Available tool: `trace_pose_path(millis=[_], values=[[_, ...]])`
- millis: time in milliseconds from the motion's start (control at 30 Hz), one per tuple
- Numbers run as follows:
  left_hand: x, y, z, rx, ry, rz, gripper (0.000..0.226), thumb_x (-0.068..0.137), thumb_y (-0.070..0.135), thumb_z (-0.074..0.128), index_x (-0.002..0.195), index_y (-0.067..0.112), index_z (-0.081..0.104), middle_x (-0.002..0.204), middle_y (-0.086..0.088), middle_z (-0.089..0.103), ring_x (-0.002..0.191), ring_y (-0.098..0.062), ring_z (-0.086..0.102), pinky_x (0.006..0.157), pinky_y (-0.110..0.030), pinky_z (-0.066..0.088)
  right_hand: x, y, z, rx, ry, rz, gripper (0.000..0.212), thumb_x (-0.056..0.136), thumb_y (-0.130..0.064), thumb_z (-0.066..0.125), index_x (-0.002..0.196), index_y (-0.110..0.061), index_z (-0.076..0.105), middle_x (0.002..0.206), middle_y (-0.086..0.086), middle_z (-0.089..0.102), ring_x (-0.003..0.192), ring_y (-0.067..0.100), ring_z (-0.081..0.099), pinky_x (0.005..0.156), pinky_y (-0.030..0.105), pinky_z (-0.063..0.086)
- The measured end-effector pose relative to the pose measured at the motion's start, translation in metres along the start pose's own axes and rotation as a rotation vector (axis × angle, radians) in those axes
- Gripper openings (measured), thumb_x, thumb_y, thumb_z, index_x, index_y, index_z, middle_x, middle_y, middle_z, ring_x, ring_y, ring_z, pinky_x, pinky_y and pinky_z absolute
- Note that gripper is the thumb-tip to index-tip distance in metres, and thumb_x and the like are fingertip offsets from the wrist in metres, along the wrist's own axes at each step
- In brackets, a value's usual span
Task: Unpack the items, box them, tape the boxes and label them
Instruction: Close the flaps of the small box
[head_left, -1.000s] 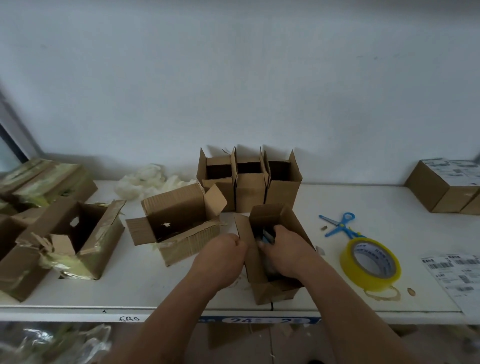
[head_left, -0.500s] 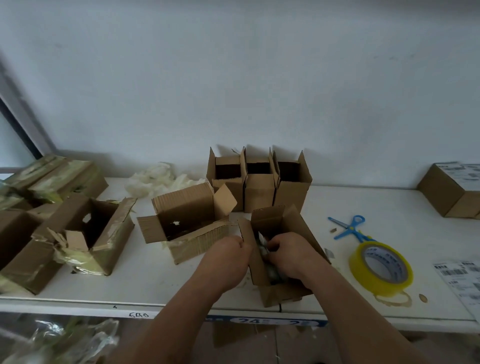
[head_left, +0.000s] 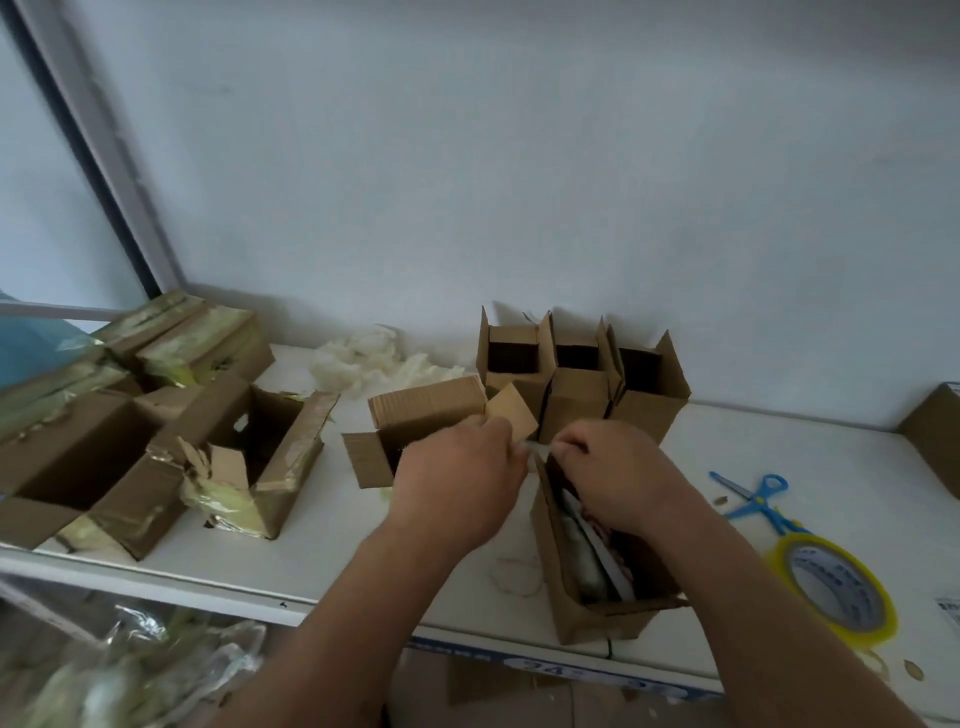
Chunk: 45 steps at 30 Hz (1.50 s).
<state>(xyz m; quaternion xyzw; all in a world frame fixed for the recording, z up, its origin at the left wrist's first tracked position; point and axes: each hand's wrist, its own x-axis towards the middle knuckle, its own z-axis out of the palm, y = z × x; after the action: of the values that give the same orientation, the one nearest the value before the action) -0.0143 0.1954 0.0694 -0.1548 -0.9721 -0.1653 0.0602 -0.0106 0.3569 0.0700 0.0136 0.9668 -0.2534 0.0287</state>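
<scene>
Small open carton (head_left: 587, 613) at lower centre-right of frame, near the front edge of the bench (head_left: 810, 467), mouth up and flaps spread, presumably so that contents can go in or out without obstruction. Inside: wrapped items (head_left: 584, 558), pale and elongated, leaning lengthwise along the carton; exact nature too blurred to tell. Left hand (head_left: 457, 483) and right hand (head_left: 618, 478) close together just above the carton's far end, fingers curled, pinching between them a small pale strip or piece of wrapping (head_left: 535, 448); most likely held taut from both sides to tear or peel it, though identity of the piece not clear. Just behind the left hand, at centre: a corrugated box (head_left: 415, 415) lying open with flaps out, apparently already emptied or being unpacked. Against the wall at upper centre: three open cartons (head_left: 576, 384) in a touching row, mouths up, probably staged for filling in turn. Left of those: crumpled pale wrapping (head_left: 374, 358), apparently discarded clear of the work area. At left of frame: larger torn boxes (head_left: 171, 462) with yellowish tape remnants, opened and pushed aside. At right of frame, within reach of the right hand: blue scissors (head_left: 753, 496) and a roll of yellow-edged tape (head_left: 836, 592), lying flat, the tape ready for sealing. At far right: part of a closed box (head_left: 935, 436), and a label sheet (head_left: 948, 610) at the frame edge. Taping and labelling of this carton not yet begun.
</scene>
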Motion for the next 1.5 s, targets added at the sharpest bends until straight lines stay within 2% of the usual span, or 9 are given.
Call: trace_pose_path(millis=[133, 333, 600, 867, 1033, 1133, 1300, 1433, 1500], values=[[0.016, -0.034, -0.021, 0.064, 0.105, 0.006, 0.026, 0.103, 0.042, 0.033, 0.094, 0.026, 0.051, 0.088, 0.011, 0.048, 0.079, -0.011, 0.049, 0.068, -0.029, 0.044, 0.036, -0.040, -0.009, -0.093, 0.023, -0.091, 0.023, 0.102, -0.029, 0.043, 0.101, -0.024, 0.066, 0.093, -0.006, 0.064, 0.083, 0.007, 0.057, 0.071, 0.023, 0.047], [0.032, -0.096, -0.020, 0.017, 0.106, -0.094, 0.030, 0.103, 0.041, 0.034, 0.111, 0.028, 0.059, 0.105, 0.010, 0.059, 0.093, -0.010, 0.052, 0.082, -0.027, 0.045, 0.118, -0.090, 0.004, -0.178, -0.039, -0.183, 0.023, 0.099, -0.030, 0.050, 0.108, -0.020, 0.068, 0.105, -0.004, 0.068, 0.095, 0.014, 0.061, 0.084, 0.034, 0.051], [0.055, -0.141, -0.006, -0.128, 0.116, -0.187, 0.028, 0.102, 0.043, 0.038, 0.116, 0.029, 0.058, 0.111, 0.013, 0.059, 0.099, -0.008, 0.054, 0.081, -0.026, 0.046, 0.226, -0.114, 0.065, -0.370, -0.239, -0.109, 0.031, 0.098, -0.029, 0.050, 0.113, -0.007, 0.066, 0.117, 0.008, 0.065, 0.106, 0.024, 0.060, 0.089, 0.035, 0.048], [0.086, -0.153, 0.010, -0.212, 0.071, -0.236, 0.024, 0.101, 0.042, 0.041, 0.114, 0.030, 0.057, 0.109, 0.013, 0.058, 0.098, -0.010, 0.055, 0.088, -0.035, 0.048, 0.290, -0.100, 0.125, -0.378, -0.323, 0.008, 0.057, 0.096, -0.021, 0.056, 0.148, -0.021, 0.034, 0.150, 0.008, 0.039, 0.132, 0.027, 0.046, 0.102, 0.034, 0.041], [0.099, -0.153, 0.016, -0.240, 0.057, -0.233, 0.024, 0.101, 0.041, 0.041, 0.112, 0.028, 0.058, 0.109, 0.010, 0.058, 0.098, -0.012, 0.054, 0.084, -0.036, 0.049, 0.306, -0.091, 0.143, -0.365, -0.358, -0.082, 0.043, 0.098, -0.016, 0.049, 0.140, -0.024, 0.047, 0.142, 0.009, 0.050, 0.117, 0.025, 0.053, 0.095, 0.029, 0.041], [0.101, -0.155, 0.016, -0.248, 0.055, -0.238, 0.025, 0.101, 0.042, 0.042, 0.113, 0.027, 0.058, 0.110, 0.010, 0.059, 0.099, -0.013, 0.056, 0.085, -0.038, 0.050, 0.302, -0.091, 0.140, -0.393, -0.340, -0.070, 0.044, 0.089, -0.019, 0.065, 0.131, -0.018, 0.051, 0.129, 0.010, 0.056, 0.105, 0.026, 0.056, 0.081, 0.028, 0.042], [0.096, -0.153, 0.009, -0.262, 0.081, -0.247, 0.024, 0.100, 0.043, 0.044, 0.112, 0.029, 0.060, 0.108, 0.011, 0.062, 0.094, -0.011, 0.059, 0.083, -0.038, 0.053, 0.279, -0.104, 0.110, -0.343, -0.180, -0.126, 0.024, 0.089, -0.030, 0.066, 0.108, -0.024, 0.053, 0.120, 0.004, 0.048, 0.100, 0.024, 0.056, 0.081, 0.033, 0.048], [0.089, -0.143, 0.002, -0.253, 0.077, -0.229, 0.024, 0.100, 0.044, 0.044, 0.111, 0.030, 0.060, 0.109, 0.012, 0.062, 0.093, -0.011, 0.059, 0.085, -0.040, 0.052, 0.244, -0.112, 0.061, -0.214, -0.059, -0.158, 0.029, 0.086, -0.040, 0.070, 0.100, -0.024, 0.050, 0.091, -0.005, 0.055, 0.079, 0.015, 0.055, 0.064, 0.030, 0.040], [0.082, -0.134, -0.003, -0.240, 0.082, -0.199, 0.026, 0.101, 0.042, 0.043, 0.113, 0.028, 0.061, 0.111, 0.012, 0.061, 0.093, -0.009, 0.058, 0.080, -0.032, 0.050, 0.217, -0.108, 0.035, -0.151, 0.011, -0.152, 0.034, 0.082, -0.043, 0.074, 0.099, -0.026, 0.051, 0.088, -0.008, 0.052, 0.078, 0.013, 0.054, 0.065, 0.031, 0.042]])
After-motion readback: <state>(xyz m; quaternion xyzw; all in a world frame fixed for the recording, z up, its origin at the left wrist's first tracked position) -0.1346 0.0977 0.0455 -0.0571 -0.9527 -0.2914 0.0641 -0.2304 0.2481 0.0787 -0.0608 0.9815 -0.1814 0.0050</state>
